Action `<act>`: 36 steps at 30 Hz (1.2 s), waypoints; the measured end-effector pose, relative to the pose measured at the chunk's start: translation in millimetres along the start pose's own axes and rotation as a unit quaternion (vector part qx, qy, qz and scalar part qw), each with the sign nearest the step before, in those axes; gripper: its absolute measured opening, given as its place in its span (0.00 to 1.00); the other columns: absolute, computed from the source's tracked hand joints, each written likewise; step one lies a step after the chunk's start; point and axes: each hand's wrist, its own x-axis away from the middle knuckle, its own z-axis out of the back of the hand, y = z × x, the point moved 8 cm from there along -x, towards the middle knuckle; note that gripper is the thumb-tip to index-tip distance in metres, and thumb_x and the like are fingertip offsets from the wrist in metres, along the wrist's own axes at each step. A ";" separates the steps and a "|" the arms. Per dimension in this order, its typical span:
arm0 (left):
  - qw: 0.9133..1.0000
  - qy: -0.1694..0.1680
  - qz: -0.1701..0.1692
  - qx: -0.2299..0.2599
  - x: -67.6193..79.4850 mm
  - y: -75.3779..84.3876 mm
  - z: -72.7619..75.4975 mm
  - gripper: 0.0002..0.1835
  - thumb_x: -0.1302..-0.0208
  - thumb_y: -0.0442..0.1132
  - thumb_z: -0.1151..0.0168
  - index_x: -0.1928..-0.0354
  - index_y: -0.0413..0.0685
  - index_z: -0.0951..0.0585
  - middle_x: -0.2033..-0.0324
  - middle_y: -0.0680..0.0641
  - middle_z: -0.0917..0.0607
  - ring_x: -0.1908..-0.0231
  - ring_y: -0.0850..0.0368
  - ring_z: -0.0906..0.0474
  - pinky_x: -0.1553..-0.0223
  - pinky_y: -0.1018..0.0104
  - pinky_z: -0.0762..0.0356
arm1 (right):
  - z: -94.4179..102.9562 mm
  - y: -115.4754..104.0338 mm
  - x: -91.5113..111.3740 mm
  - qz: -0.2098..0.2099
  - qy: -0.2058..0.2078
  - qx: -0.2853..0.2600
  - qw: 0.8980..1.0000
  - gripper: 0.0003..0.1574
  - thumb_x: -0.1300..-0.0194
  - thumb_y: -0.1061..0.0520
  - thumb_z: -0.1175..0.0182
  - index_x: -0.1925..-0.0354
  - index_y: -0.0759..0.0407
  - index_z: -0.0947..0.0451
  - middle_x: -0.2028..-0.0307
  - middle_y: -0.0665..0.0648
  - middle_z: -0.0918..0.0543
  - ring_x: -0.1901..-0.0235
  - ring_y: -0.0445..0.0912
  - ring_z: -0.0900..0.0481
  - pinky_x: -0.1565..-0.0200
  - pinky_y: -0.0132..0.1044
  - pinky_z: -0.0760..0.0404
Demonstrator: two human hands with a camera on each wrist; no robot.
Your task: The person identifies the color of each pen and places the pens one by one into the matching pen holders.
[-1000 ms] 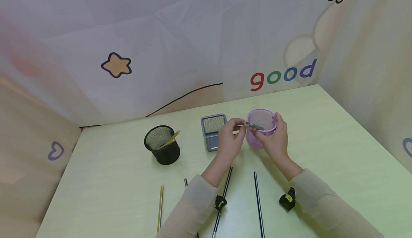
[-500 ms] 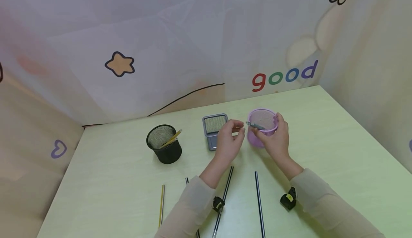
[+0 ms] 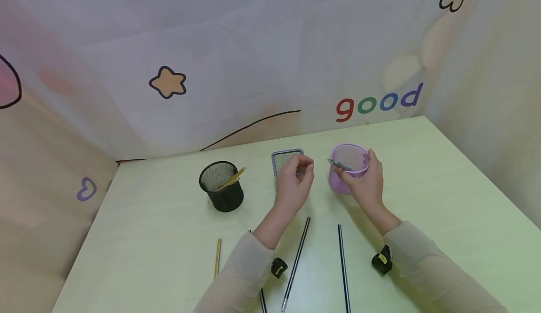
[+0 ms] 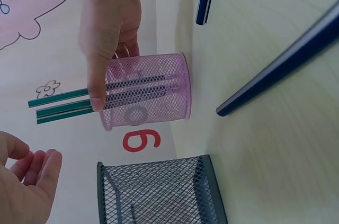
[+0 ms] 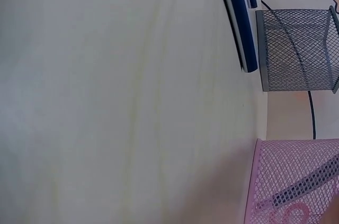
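Nearest the back right, a pink mesh pencil cup (image 3: 336,184) stands upright on the table. My right hand (image 3: 366,184) grips it by the rim, with the thumb at the front and fingers on the far side. Green pencils (image 4: 66,112) lean inside the cup, their ends sticking out over the rim beside the thumb. To the left, my left hand (image 3: 292,186) hovers in front of the grey square mesh holder (image 4: 153,173), its fingers loosely bent and nothing visible between them. That hand covers most of the holder in the head view.
A black mesh cup (image 3: 227,200) with yellow pencils (image 3: 231,180) stands at the left. Dark striped pencils (image 3: 297,261) and a yellow pencil (image 3: 217,255) lie towards the front. A printed cloth backdrop (image 3: 253,68) rises behind the table.
My left hand has drawn away from the green pencils, leftwards, to in front of the grey holder. The right hand keeps its grip on the pink cup. The head view has shifted slightly.
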 end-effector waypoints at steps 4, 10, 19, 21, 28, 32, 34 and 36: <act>1.000 -0.002 -0.005 0.003 2.1 1.5 5.5 0.05 0.37 0.28 0.44 0.60 0.35 0.22 0.63 0.39 0.18 0.61 0.49 0.18 0.61 0.72 0.19 | -0.9 0.3 -0.2 0.000 -0.003 0.001 1.000 0.62 0.47 0.48 0.29 0.28 0.62 0.55 0.34 0.68 0.40 0.35 0.61 0.40 0.36 0.58 0.37; 1.000 -0.008 -0.015 0.005 6.2 7.8 11.8 0.05 0.37 0.29 0.44 0.61 0.35 0.22 0.63 0.39 0.18 0.61 0.48 0.18 0.61 0.71 0.19 | -1.4 0.2 -0.5 0.008 -0.006 0.006 1.000 0.62 0.48 0.49 0.29 0.28 0.63 0.55 0.35 0.70 0.40 0.35 0.62 0.40 0.36 0.58 0.37; 1.000 -0.018 -0.021 0.003 10.1 20.4 23.0 0.06 0.36 0.29 0.43 0.59 0.35 0.22 0.61 0.40 0.18 0.59 0.49 0.18 0.58 0.72 0.20 | 2.2 -13.5 7.5 0.040 0.024 0.017 0.999 0.66 0.51 0.50 0.26 0.28 0.62 0.57 0.32 0.68 0.47 0.34 0.61 0.46 0.36 0.60 0.38; 0.999 -0.017 -0.027 0.000 11.2 22.7 26.8 0.06 0.36 0.30 0.43 0.59 0.35 0.22 0.61 0.40 0.18 0.59 0.49 0.18 0.58 0.71 0.19 | 3.6 -18.2 8.2 0.054 0.035 0.020 0.998 0.66 0.52 0.50 0.26 0.28 0.62 0.57 0.32 0.67 0.47 0.35 0.61 0.46 0.37 0.61 0.38; 0.998 -0.009 -0.054 -0.013 13.5 33.3 38.9 0.06 0.37 0.29 0.42 0.59 0.34 0.22 0.62 0.40 0.18 0.60 0.49 0.19 0.58 0.69 0.19 | 9.8 -37.4 9.6 0.095 0.047 0.022 0.994 0.66 0.56 0.52 0.23 0.28 0.61 0.52 0.34 0.67 0.42 0.38 0.60 0.41 0.40 0.60 0.33; 0.998 -0.006 -0.062 -0.017 15.1 36.9 46.0 0.07 0.37 0.29 0.42 0.58 0.34 0.22 0.62 0.40 0.18 0.59 0.49 0.20 0.57 0.69 0.19 | 13.6 -50.2 12.8 0.116 0.051 0.019 0.992 0.66 0.57 0.52 0.22 0.29 0.61 0.50 0.34 0.66 0.41 0.38 0.61 0.39 0.40 0.60 0.33; 0.998 -0.003 -0.066 -0.021 16.2 38.2 49.8 0.07 0.37 0.29 0.42 0.58 0.35 0.22 0.62 0.40 0.18 0.60 0.50 0.20 0.57 0.69 0.19 | 15.4 -57.3 15.3 0.128 0.052 0.018 0.990 0.65 0.58 0.53 0.22 0.29 0.61 0.48 0.34 0.66 0.40 0.37 0.60 0.39 0.39 0.61 0.34; 0.997 0.001 -0.072 -0.023 17.1 40.3 54.0 0.07 0.37 0.29 0.42 0.58 0.35 0.22 0.62 0.41 0.18 0.60 0.50 0.20 0.58 0.69 0.19 | 16.8 -64.8 18.5 0.138 0.051 0.014 0.989 0.64 0.58 0.54 0.22 0.29 0.61 0.47 0.34 0.66 0.40 0.37 0.60 0.40 0.39 0.61 0.35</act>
